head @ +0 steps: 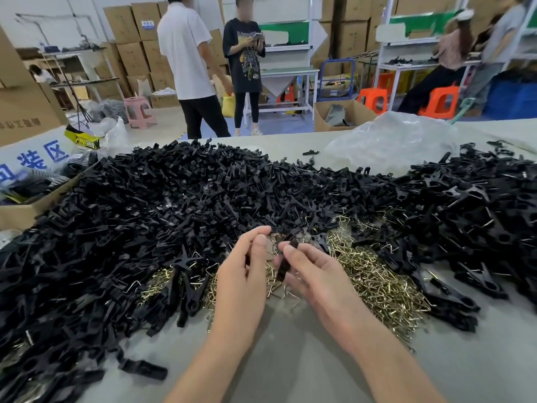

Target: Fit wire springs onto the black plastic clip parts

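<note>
Black clip point(286, 258) pinched in R hand point(316, 274), above spring pile point(377, 277); L hand point(242, 271) curled beside, contents unclear. Likely mid-fit; next needs spring lined up w/ clip, pressed on

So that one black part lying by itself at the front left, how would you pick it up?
Pinch the black part across its narrow width near its right end, coming from above. It lies flat on the table, long and slim. Its left end is close to the pile, while bare table surrounds the right end, so there is likely room to close on it.
</note>
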